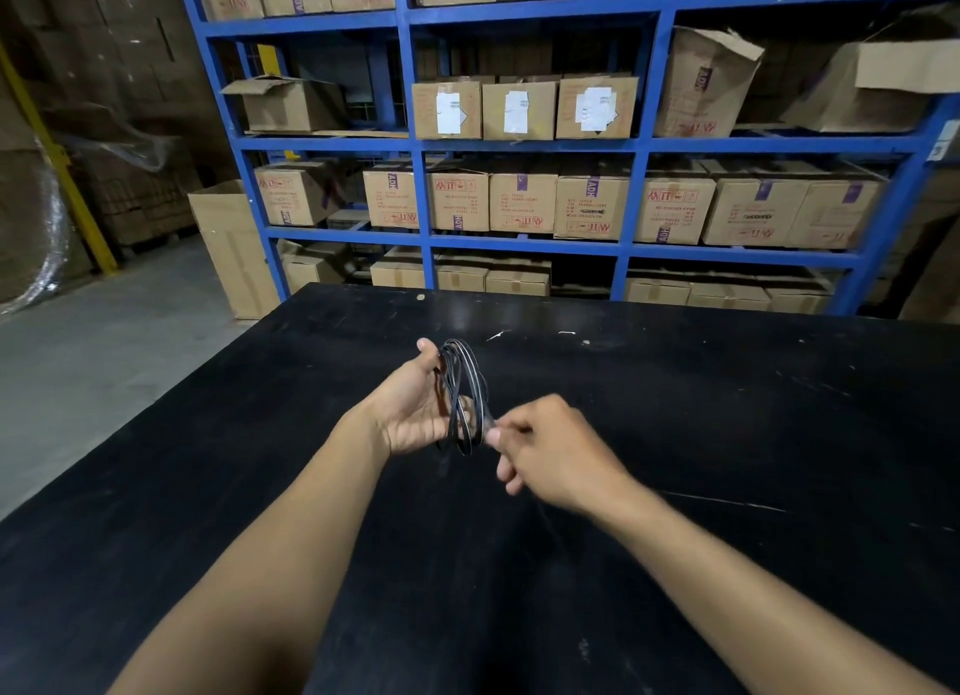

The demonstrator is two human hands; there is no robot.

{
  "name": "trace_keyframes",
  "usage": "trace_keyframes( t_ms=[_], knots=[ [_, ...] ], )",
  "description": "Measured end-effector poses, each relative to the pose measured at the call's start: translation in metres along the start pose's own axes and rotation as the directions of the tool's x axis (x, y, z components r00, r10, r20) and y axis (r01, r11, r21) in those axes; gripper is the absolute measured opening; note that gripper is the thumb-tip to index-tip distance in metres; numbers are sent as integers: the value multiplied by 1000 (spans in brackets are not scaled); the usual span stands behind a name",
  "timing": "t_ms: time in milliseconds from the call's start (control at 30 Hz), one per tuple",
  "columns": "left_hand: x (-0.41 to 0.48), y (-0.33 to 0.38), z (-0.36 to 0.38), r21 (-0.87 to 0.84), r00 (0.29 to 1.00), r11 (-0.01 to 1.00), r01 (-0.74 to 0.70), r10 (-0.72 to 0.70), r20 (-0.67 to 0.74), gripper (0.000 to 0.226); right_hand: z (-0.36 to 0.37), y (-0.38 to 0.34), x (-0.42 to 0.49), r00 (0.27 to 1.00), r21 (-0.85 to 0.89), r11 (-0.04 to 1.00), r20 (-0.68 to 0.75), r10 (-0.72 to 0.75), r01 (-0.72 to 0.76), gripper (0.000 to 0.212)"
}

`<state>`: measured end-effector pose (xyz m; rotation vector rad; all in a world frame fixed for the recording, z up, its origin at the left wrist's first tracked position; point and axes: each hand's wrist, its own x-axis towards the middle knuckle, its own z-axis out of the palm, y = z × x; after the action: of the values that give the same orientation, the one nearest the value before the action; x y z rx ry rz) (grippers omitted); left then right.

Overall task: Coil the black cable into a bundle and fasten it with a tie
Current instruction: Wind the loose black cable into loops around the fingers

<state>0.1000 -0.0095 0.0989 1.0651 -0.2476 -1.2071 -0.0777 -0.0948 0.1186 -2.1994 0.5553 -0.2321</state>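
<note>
The black cable [464,382] is wound into several upright loops over the middle of the black table [727,408]. My left hand [415,408] holds the coil from the left, thumb at the top of the loops and palm turned toward me. My right hand [550,447] is to the right of the coil, thumb and forefinger pinched on a strand at the coil's lower right side. A thin strand seems to trail toward me under my right hand; it is hard to make out against the dark table. I see no tie.
Blue metal shelving [519,146] packed with cardboard boxes stands right behind the table's far edge. A tall open carton [234,247] stands on the floor at the left. Grey concrete floor [104,331] lies left of the table.
</note>
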Motion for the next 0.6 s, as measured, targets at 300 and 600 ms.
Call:
trace_keyframes(
  t_ms=[300,600],
  knots=[
    [-8,3,12,-157,977,987,25,9,213,84,61,64,-17,971,55,997,234,47,-61,27],
    [-27,-5,33,67,801,991,113,-131,584,59,18,75,27,985,-113,992,168,-41,60,27]
  ],
)
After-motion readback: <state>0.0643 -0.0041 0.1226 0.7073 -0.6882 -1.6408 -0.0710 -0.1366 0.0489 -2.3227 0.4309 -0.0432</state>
